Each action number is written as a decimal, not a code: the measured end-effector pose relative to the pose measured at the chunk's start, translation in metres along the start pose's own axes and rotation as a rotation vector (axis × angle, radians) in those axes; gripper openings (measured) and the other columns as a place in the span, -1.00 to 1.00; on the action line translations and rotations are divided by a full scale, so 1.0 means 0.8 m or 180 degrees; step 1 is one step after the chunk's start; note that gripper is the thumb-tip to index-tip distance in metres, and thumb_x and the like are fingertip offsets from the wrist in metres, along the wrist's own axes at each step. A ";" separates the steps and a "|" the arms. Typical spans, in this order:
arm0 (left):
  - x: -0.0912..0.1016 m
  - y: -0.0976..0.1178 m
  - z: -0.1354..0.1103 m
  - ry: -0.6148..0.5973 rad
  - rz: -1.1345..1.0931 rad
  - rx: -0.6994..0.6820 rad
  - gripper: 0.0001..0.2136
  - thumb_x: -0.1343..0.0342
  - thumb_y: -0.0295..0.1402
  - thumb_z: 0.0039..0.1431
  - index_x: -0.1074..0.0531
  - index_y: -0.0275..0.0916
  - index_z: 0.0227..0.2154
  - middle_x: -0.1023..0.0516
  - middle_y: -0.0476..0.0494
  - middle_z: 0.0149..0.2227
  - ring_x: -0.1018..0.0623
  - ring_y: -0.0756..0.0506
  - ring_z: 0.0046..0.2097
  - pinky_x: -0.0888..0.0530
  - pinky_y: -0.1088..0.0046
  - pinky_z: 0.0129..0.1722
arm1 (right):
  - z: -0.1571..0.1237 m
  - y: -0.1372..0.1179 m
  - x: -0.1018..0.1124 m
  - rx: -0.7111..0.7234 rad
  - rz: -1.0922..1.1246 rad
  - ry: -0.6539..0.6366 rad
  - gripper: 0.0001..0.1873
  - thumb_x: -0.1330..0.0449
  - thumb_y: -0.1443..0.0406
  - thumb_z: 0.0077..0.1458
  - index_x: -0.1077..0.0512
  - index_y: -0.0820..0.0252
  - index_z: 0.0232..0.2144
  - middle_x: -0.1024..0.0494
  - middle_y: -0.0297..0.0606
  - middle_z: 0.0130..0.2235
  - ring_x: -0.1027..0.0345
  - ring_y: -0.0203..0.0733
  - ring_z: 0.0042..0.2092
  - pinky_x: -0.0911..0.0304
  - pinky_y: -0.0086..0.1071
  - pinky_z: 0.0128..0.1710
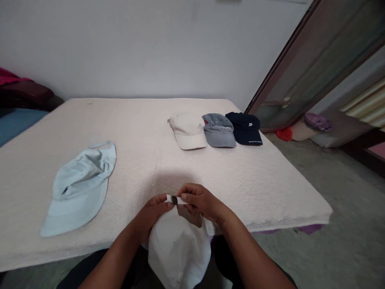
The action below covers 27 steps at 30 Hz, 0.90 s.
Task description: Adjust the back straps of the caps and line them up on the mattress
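A white cap [179, 249] hangs at the table's front edge, its back strap turned up toward me. My left hand [156, 208] is closed on the cap near the dark buckle [174, 200] of the strap. Between the thumb and fingers of my right hand [200, 200] the white strap [182, 200] is pinched, on the other side of the buckle. The cap's brim is hidden from view. To the left, a pale blue cap [81, 176] lies on the cloth with its crown partly crumpled.
A cream cap [188, 128], a grey cap [221, 130] and a navy cap [245, 128] sit in a row at the back right of the cloth-covered table [135, 120]. A wall stands behind; a door frame [279, 60] rises at right.
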<state>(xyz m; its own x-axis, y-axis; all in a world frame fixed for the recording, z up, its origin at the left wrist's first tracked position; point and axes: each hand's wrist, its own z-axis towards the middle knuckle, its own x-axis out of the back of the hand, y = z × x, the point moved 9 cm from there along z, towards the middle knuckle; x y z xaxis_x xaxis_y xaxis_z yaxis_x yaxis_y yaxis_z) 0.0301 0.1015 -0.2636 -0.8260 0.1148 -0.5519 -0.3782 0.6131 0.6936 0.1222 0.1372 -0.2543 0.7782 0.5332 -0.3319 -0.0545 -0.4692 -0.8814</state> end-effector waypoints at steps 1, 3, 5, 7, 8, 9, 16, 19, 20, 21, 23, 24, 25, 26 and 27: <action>0.002 0.000 0.000 0.0052 0.0058 -0.0004 -0.88 -0.23 -0.37 0.00 -0.52 -0.27 -0.37 -0.59 -0.11 -0.45 -0.52 -0.03 -0.43 -0.40 0.49 -0.38 | 0.001 -0.002 -0.001 0.0040 0.0036 0.0004 -0.81 -0.19 0.22 0.04 -0.38 0.24 -0.34 -0.25 -0.49 -0.65 -0.01 -0.47 -0.63 0.12 -0.57 -0.67; 0.005 0.000 0.000 0.0154 0.0206 0.0013 -0.89 -0.25 -0.39 -0.04 -0.52 -0.27 -0.40 -0.59 -0.10 -0.44 -0.52 -0.03 -0.44 -0.40 0.50 -0.40 | 0.002 -0.006 -0.006 0.0148 0.0071 -0.0043 -0.80 -0.19 0.24 0.04 -0.39 0.23 -0.28 -0.25 -0.51 -0.67 0.00 -0.47 -0.65 0.11 -0.57 -0.67; 0.006 0.001 0.000 0.0212 0.0334 0.0049 -0.91 -0.26 -0.40 -0.06 -0.51 -0.27 -0.43 -0.59 -0.09 -0.46 -0.51 -0.01 -0.46 -0.38 0.52 -0.42 | 0.003 -0.011 -0.012 0.0288 0.0115 -0.0089 -0.79 -0.20 0.25 0.03 -0.38 0.22 -0.26 -0.26 -0.51 -0.66 -0.01 -0.47 -0.66 0.08 -0.56 -0.67; 0.006 0.002 -0.001 0.0224 0.0355 0.0051 -0.91 -0.26 -0.41 -0.06 -0.51 -0.27 -0.44 -0.58 -0.08 -0.46 -0.51 0.00 -0.46 -0.38 0.54 -0.42 | 0.003 -0.014 -0.014 0.0421 0.0135 -0.0064 -0.78 -0.21 0.26 0.02 -0.38 0.22 -0.26 -0.27 -0.51 -0.65 -0.03 -0.46 -0.65 0.06 -0.56 -0.67; 0.006 0.003 -0.001 0.0204 0.0328 0.0034 -0.90 -0.26 -0.41 -0.06 -0.51 -0.27 -0.42 -0.58 -0.08 -0.46 -0.51 0.00 -0.46 -0.38 0.53 -0.42 | 0.004 -0.015 -0.013 0.0474 0.0107 -0.0017 -0.78 -0.22 0.26 0.01 -0.38 0.22 -0.26 -0.27 -0.51 -0.64 -0.04 -0.46 -0.65 0.05 -0.56 -0.68; 0.005 0.003 -0.001 0.0161 0.0300 0.0010 -0.88 -0.26 -0.40 -0.06 -0.51 -0.27 -0.40 -0.58 -0.08 -0.45 -0.52 -0.01 -0.45 -0.39 0.52 -0.41 | 0.005 -0.016 -0.011 0.0517 0.0057 0.0045 -0.78 -0.23 0.26 0.00 -0.38 0.22 -0.27 -0.28 -0.50 -0.63 -0.05 -0.46 -0.65 0.04 -0.55 -0.68; 0.007 0.000 -0.002 0.0176 0.0098 -0.0087 -0.85 -0.26 -0.34 -0.03 -0.53 -0.24 -0.36 -0.59 -0.08 -0.46 -0.52 -0.02 -0.46 -0.40 0.51 -0.40 | 0.010 -0.011 -0.007 0.0517 -0.0127 0.0163 -0.78 -0.23 0.22 0.00 -0.39 0.23 -0.30 -0.29 -0.47 -0.59 -0.09 -0.45 -0.61 0.02 -0.55 -0.67; 0.008 0.002 -0.002 0.0213 -0.0100 -0.0108 -0.93 -0.23 -0.36 -0.02 -0.53 -0.22 -0.44 -0.58 -0.04 -0.49 -0.51 0.00 -0.48 -0.38 0.53 -0.42 | 0.006 -0.009 -0.006 0.0367 -0.0168 0.0052 -0.74 -0.19 0.16 0.06 -0.38 0.23 -0.26 -0.32 -0.43 -0.56 -0.11 -0.44 -0.59 0.00 -0.54 -0.64; 0.006 0.004 -0.002 0.0172 -0.0131 -0.0125 -0.95 -0.23 -0.37 -0.02 -0.54 -0.21 -0.45 -0.58 -0.03 -0.49 -0.51 -0.01 -0.47 -0.38 0.53 -0.42 | 0.004 -0.009 -0.006 0.0318 -0.0222 0.0005 -0.73 -0.16 0.14 0.09 -0.37 0.24 -0.27 -0.33 -0.41 -0.56 -0.13 -0.43 -0.59 -0.02 -0.52 -0.63; 0.004 0.006 -0.002 0.0127 -0.0130 -0.0146 -0.94 -0.22 -0.36 -0.01 -0.54 -0.21 -0.45 -0.57 -0.04 -0.49 -0.51 -0.02 -0.46 -0.38 0.52 -0.41 | 0.001 -0.009 -0.005 0.0268 -0.0292 -0.0041 -0.72 -0.12 0.12 0.12 -0.38 0.25 -0.31 -0.34 -0.39 -0.56 -0.15 -0.42 -0.58 -0.04 -0.51 -0.62; 0.002 0.010 -0.002 0.0082 -0.0050 -0.0178 -0.91 -0.19 -0.34 0.01 -0.55 -0.24 -0.44 -0.57 -0.07 -0.47 -0.52 -0.04 -0.44 -0.38 0.51 -0.40 | -0.004 -0.009 -0.003 0.0185 -0.0411 -0.0125 -0.70 -0.08 0.12 0.16 -0.37 0.26 -0.41 -0.37 -0.36 -0.56 -0.20 -0.40 -0.56 -0.08 -0.49 -0.58; 0.002 0.011 -0.002 0.0089 -0.0016 -0.0176 -0.89 -0.18 -0.33 0.02 -0.55 -0.25 -0.44 -0.58 -0.09 -0.46 -0.52 -0.04 -0.43 -0.38 0.50 -0.39 | -0.007 -0.008 -0.003 0.0152 -0.0415 -0.0178 -0.69 -0.08 0.13 0.15 -0.35 0.26 -0.46 -0.37 -0.35 -0.56 -0.20 -0.40 -0.56 -0.08 -0.49 -0.57; 0.004 0.011 -0.002 0.0118 -0.0005 -0.0173 -0.89 -0.17 -0.33 0.02 -0.55 -0.25 -0.44 -0.57 -0.09 -0.46 -0.51 -0.04 -0.44 -0.37 0.50 -0.40 | -0.008 -0.008 -0.004 0.0134 -0.0360 -0.0223 -0.70 -0.11 0.15 0.14 -0.33 0.25 -0.51 -0.35 -0.36 -0.57 -0.18 -0.41 -0.57 -0.07 -0.49 -0.57; 0.006 0.010 -0.002 0.0153 -0.0013 -0.0172 -0.90 -0.18 -0.34 0.01 -0.53 -0.24 -0.44 -0.57 -0.07 -0.47 -0.50 -0.04 -0.45 -0.37 0.50 -0.41 | -0.009 -0.007 -0.004 0.0130 -0.0253 -0.0244 -0.71 -0.14 0.17 0.11 -0.30 0.25 -0.53 -0.33 -0.39 -0.59 -0.14 -0.42 -0.58 -0.04 -0.50 -0.59; 0.008 0.010 -0.001 0.0179 -0.0031 -0.0179 -0.92 -0.19 -0.36 0.00 -0.52 -0.23 -0.43 -0.56 -0.05 -0.47 -0.50 -0.03 -0.46 -0.36 0.50 -0.42 | -0.009 -0.007 -0.005 0.0133 -0.0117 -0.0254 -0.73 -0.17 0.19 0.08 -0.28 0.24 -0.54 -0.29 -0.43 -0.61 -0.09 -0.44 -0.60 0.00 -0.51 -0.61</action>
<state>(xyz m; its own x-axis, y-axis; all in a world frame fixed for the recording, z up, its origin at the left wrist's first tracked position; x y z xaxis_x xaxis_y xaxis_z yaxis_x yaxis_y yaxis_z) 0.0213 0.1061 -0.2612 -0.8436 0.0640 -0.5331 -0.4081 0.5688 0.7141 0.1241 0.1323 -0.2457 0.7279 0.6047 -0.3233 -0.0541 -0.4194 -0.9062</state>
